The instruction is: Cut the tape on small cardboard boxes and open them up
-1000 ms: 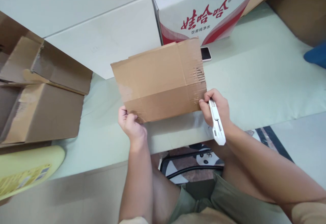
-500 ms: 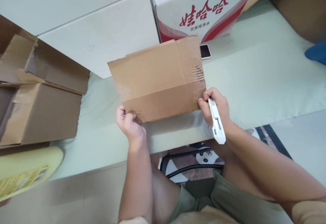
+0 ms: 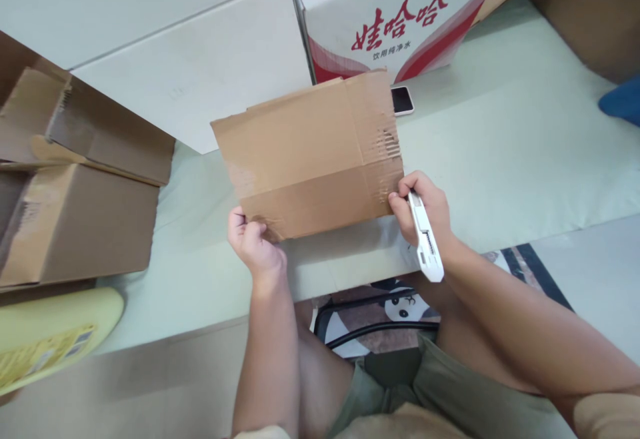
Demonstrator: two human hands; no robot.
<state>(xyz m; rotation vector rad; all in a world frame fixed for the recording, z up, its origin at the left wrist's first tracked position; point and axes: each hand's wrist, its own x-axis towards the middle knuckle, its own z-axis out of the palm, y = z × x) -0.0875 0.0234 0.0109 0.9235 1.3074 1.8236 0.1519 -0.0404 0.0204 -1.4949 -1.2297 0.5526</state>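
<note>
A folded piece of brown cardboard (image 3: 305, 152) is held up at a tilt above the pale green tabletop, with a crease across it and torn, ridged marks along its right side. My left hand (image 3: 255, 242) is closed on its lower left corner, thumb on the near face. At the lower right corner, my right hand (image 3: 425, 206) pinches the edge between thumb and fingers. That same hand also keeps a white utility knife (image 3: 426, 242) in its grip, the handle pointing down toward me; its blade end is hidden by the fingers.
Behind the cardboard stand a large white box (image 3: 200, 59) and a red-and-white water carton (image 3: 390, 26). A phone (image 3: 403, 100) lies by the carton. Open brown boxes (image 3: 100, 219) and a yellow container (image 3: 60, 332) sit at left. A blue object (image 3: 621, 102) shows at the right edge.
</note>
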